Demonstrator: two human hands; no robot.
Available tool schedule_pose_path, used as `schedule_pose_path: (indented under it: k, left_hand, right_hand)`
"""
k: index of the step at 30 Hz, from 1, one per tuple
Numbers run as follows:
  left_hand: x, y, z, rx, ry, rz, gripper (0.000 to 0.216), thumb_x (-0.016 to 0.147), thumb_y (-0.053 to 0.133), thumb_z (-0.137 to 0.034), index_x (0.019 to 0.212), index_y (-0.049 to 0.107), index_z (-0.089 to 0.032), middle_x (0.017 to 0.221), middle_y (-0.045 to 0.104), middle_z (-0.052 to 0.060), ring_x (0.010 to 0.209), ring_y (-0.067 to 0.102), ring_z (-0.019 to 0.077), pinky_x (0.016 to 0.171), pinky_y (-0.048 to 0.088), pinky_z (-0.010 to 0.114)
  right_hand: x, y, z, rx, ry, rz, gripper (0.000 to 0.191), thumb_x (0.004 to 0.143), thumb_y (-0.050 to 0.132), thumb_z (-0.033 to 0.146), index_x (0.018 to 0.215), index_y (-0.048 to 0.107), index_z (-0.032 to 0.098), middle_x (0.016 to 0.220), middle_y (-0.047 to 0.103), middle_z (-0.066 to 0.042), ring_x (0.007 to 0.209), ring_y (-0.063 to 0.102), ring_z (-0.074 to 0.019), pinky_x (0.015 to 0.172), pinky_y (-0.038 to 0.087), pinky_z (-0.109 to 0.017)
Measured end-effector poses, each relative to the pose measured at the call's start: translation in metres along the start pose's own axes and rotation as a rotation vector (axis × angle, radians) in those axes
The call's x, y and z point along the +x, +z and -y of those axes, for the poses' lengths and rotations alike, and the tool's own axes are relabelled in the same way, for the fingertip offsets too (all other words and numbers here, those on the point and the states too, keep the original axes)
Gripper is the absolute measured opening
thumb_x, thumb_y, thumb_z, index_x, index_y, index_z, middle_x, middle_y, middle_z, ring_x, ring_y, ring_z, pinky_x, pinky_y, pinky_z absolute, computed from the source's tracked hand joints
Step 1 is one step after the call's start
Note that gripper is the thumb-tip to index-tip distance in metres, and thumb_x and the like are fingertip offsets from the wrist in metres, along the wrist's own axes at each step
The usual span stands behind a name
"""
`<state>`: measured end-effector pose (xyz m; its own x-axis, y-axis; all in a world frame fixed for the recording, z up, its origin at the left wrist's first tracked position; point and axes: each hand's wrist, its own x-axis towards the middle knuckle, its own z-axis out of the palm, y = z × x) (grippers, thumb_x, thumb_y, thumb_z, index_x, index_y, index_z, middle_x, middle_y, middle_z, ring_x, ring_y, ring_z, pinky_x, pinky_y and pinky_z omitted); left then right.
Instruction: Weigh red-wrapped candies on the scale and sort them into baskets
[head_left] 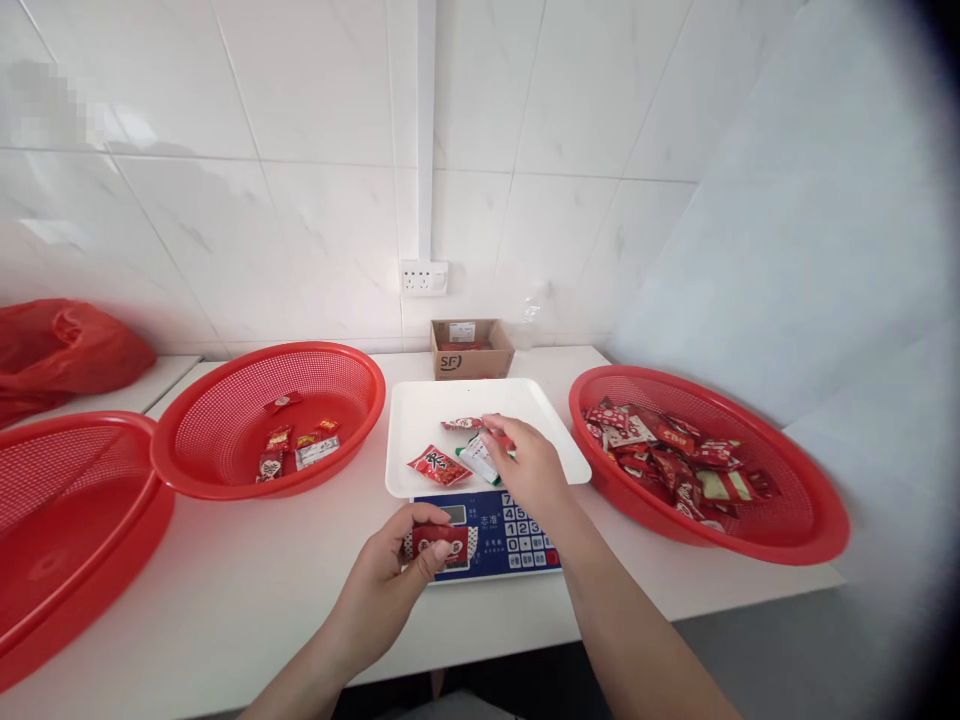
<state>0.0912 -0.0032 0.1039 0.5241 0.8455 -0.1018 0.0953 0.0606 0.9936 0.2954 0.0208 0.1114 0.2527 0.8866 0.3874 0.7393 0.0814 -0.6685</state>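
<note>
My left hand (390, 570) pinches a red snack packet (457, 546) with pale printing, held up over the blue front panel of the scale (487, 535). Above the scale's white tray (409, 405), my right hand (529, 460) has its thumb and index finger closed around a bit of red wrapper, mostly hidden by the fingers. A white and green packet (480, 460) lies on the tray right under those fingertips. Beside it rests a red packet (439, 466) with a large black character. Another small red packet (461, 424) lies farther back.
On the right, a red basket (810, 520) holds many packets. A second red basket (187, 400) at left contains several, and another red basket (90, 600) stands nearer. Behind the tray is a cardboard box (480, 362); a red plastic bag (82, 350) lies far left.
</note>
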Motion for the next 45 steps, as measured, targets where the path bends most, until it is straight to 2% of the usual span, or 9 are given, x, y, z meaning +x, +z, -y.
schedule_pose_path:
  k: [2,5,8,15,21,25,30,39,45]
  left_hand:
    - [-0.003,-0.001,-0.001,-0.017,0.000,0.038,0.023,0.079,0.057,-0.038,0.093,0.054,-0.021,0.090,0.062,0.003,0.082,0.056,0.0162,0.072,0.042,0.026]
    - [-0.006,0.000,0.000,0.018,-0.001,0.074,0.022,0.079,0.058,-0.039,0.090,0.055,-0.020,0.086,0.062,0.003,0.079,0.054,0.0157,0.071,0.040,0.026]
    - [-0.008,0.005,0.004,0.064,-0.017,0.117,0.023,0.078,0.059,-0.040,0.087,0.057,-0.020,0.080,0.060,0.001,0.073,0.050,0.0143,0.067,0.038,0.024]
    - [-0.016,0.018,0.021,0.010,-0.086,0.270,0.025,0.078,0.059,-0.041,0.088,0.052,-0.020,0.076,0.056,0.000,0.070,0.048,0.0128,0.064,0.037,0.023]
    - [-0.017,0.014,0.026,0.115,-0.104,0.299,0.036,0.082,0.045,-0.053,0.069,0.042,-0.020,0.056,0.042,-0.005,0.052,0.039,0.0096,0.049,0.028,0.020]
    - [-0.018,0.011,0.022,0.199,-0.065,0.329,0.045,0.083,0.040,-0.055,0.057,0.037,-0.018,0.054,0.036,-0.005,0.053,0.032,0.0092,0.049,0.025,0.020]
    - [-0.020,0.010,0.025,0.071,-0.093,0.367,0.048,0.080,0.041,-0.060,0.057,0.040,-0.018,0.054,0.037,-0.004,0.053,0.033,0.0091,0.050,0.025,0.021]
    - [-0.016,0.011,0.027,-0.082,-0.151,0.239,0.047,0.077,0.046,-0.061,0.060,0.041,-0.018,0.052,0.038,-0.005,0.049,0.030,0.0081,0.047,0.025,0.020]
    - [-0.016,0.009,0.025,-0.051,-0.121,0.204,0.044,0.080,0.044,-0.058,0.060,0.043,-0.018,0.055,0.041,-0.004,0.052,0.034,0.0091,0.050,0.029,0.020]
  right_hand:
    - [-0.023,-0.012,0.009,0.174,-0.003,0.138,0.031,0.087,0.045,0.038,0.106,0.062,0.020,0.105,0.065,-0.006,0.090,0.060,-0.0179,0.078,0.047,-0.031]
    - [-0.058,-0.028,0.019,0.345,-0.032,0.442,0.032,0.087,0.046,0.043,0.106,0.061,0.022,0.094,0.067,-0.004,0.084,0.061,-0.0164,0.072,0.047,-0.028]
    - [-0.084,-0.034,0.022,0.366,-0.035,0.574,0.032,0.084,0.051,0.046,0.103,0.062,0.023,0.093,0.066,-0.004,0.082,0.058,-0.0158,0.067,0.044,-0.025]
    - [-0.108,-0.026,0.009,0.232,-0.019,0.643,0.039,0.087,0.042,0.050,0.072,0.058,0.017,0.068,0.057,0.000,0.064,0.049,-0.0118,0.060,0.035,-0.023]
    - [-0.115,-0.020,0.008,0.221,-0.068,0.641,0.051,0.087,0.034,0.057,0.064,0.055,0.017,0.061,0.051,0.001,0.058,0.045,-0.0106,0.056,0.032,-0.022]
    - [-0.114,-0.019,0.011,0.270,-0.109,0.651,0.056,0.086,0.029,0.060,0.063,0.056,0.017,0.059,0.051,0.001,0.056,0.044,-0.0104,0.055,0.032,-0.022]
    - [-0.111,-0.020,0.016,0.291,-0.096,0.683,0.063,0.084,0.024,0.066,0.062,0.056,0.016,0.058,0.052,0.000,0.056,0.045,-0.0107,0.054,0.033,-0.023]
    - [-0.107,-0.022,0.014,0.334,-0.045,0.644,0.048,0.090,0.030,0.053,0.063,0.047,0.017,0.060,0.046,0.002,0.057,0.042,-0.0093,0.054,0.031,-0.022]
    - [-0.105,-0.020,0.012,0.322,-0.005,0.637,0.048,0.089,0.029,0.055,0.061,0.042,0.018,0.060,0.043,0.003,0.056,0.039,-0.0094,0.053,0.029,-0.022]
